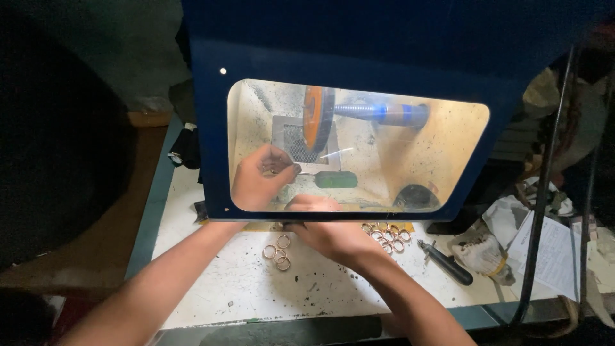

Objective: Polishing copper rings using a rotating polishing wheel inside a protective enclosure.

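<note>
Two hands are working at a blue polishing hood (211, 128): the left hand (259, 179) inside is pinching a small ring (275, 170) in a narrow grip below the orange wheel (317, 118); the right hand (327, 234), grip state unclear, is resting on the surface (256, 282) between loose rings (277, 250).

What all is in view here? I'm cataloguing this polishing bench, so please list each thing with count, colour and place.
polishing hood: one, dark blue, over the bench, with a clear window
buffing wheel: one, orange, on a spindle inside the hood
green bar: one, green, on the hood floor under the wheel
rings: two loose clusters, gold-coloured, on the white bench; exact count unclear
hand tool: one, black handle, on the bench to the right
rag: one, dirty white, right of the tool
paper sheet: one, white, far right
cable: one, black, hanging at right
left hand: inside the hood, grip closed on something small, too small to identify
right hand: at the hood's lower edge, fingers curled
</note>
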